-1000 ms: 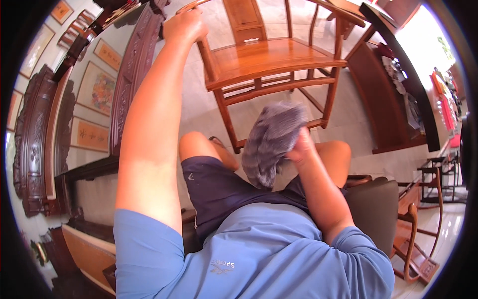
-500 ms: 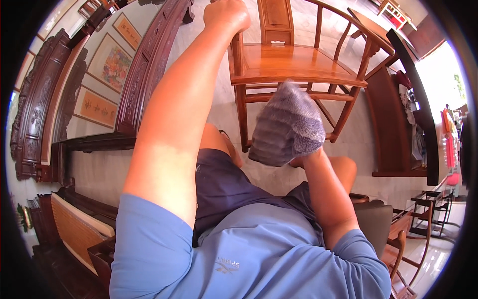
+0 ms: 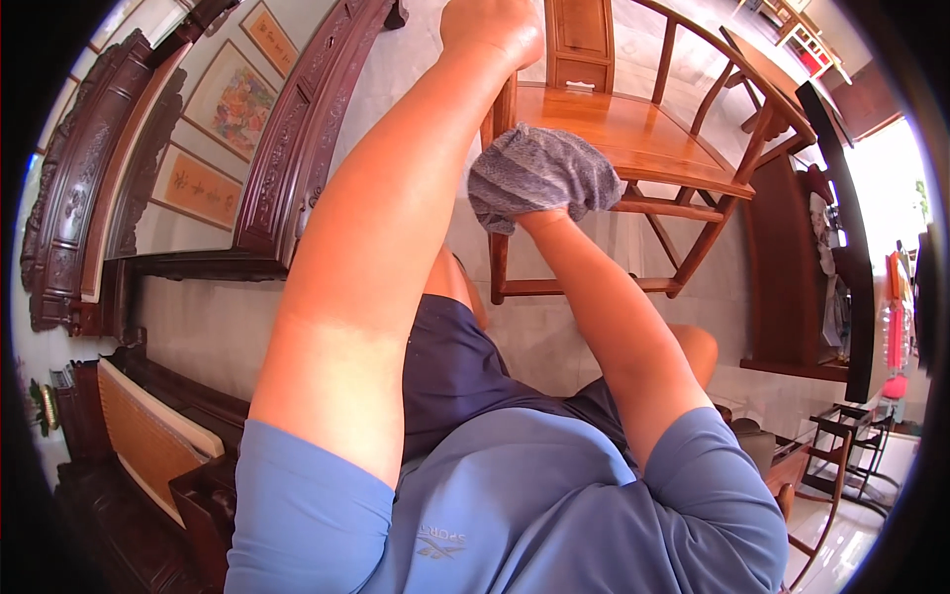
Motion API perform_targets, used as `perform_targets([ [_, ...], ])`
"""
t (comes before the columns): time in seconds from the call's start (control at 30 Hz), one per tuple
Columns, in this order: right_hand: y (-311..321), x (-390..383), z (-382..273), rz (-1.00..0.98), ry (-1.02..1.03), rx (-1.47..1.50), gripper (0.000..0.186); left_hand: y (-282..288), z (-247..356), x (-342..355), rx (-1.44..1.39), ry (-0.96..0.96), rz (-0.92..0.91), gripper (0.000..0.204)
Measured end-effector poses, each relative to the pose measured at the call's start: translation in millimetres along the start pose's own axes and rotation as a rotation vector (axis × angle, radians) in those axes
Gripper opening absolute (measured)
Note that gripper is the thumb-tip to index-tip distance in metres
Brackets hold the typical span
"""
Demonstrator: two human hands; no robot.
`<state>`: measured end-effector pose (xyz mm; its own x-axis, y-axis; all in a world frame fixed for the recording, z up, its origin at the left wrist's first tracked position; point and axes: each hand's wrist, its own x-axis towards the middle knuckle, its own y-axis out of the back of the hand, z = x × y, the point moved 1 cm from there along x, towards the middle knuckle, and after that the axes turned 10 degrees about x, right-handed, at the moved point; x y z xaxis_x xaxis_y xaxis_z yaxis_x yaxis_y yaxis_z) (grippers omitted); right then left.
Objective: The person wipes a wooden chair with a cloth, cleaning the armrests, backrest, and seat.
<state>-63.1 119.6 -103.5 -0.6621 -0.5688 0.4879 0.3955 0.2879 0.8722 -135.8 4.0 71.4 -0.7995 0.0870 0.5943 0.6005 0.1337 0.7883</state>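
Note:
A brown wooden armchair (image 3: 633, 129) with curved rails and a flat seat stands before me. My left hand (image 3: 492, 28) is closed at the chair's left armrest, above the front post, partly cut off by the upper picture edge. A grey striped cloth (image 3: 544, 168) covers my right hand (image 3: 539, 220), and only its wrist side shows below the folds. The fingers are hidden inside the cloth. It lies against the front left corner of the chair, over the top of the leg and the seat's front edge.
A dark carved wooden cabinet with a mirror-like panel (image 3: 183, 203) stands at the left. On the right are a dark-edged wooden desk (image 3: 787, 257) and more wooden chairs (image 3: 836, 445). My knees are close to the chair's front legs.
My right hand has carried the cloth left and away from me, from in front of the chair to its front left corner. My left hand stays on the armrest. The view has shifted slightly.

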Motion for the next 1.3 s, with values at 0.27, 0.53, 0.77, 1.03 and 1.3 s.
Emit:
perform_targets([
  [0.27,-16.9,-32.8,68.7,0.049,0.016,0.184,0.043,-0.1,-8.5,1.9,0.019,-0.032,-0.113,0.019],
  [0.53,31.6,26.0,35.5,-0.394,-0.232,0.151,0.036,-7.4,-6.6,0.0,-0.017,0.045,-0.044,0.022],
  [0.77,5.0,36.1,13.9,-0.258,-0.322,0.165,0.043,-1.1,-11.9,0.0,0.000,-0.014,-0.025,0.018],
  [1.03,-7.1,-47.6,168.9,-0.107,-0.150,0.054,0.031,14.0,-2.0,6.5,0.041,-0.032,-0.146,0.023],
  [1.3,58.0,-64.8,215.5,-0.293,-0.504,0.006,0.036,15.8,2.0,3.7,0.056,0.060,-0.215,0.024],
])
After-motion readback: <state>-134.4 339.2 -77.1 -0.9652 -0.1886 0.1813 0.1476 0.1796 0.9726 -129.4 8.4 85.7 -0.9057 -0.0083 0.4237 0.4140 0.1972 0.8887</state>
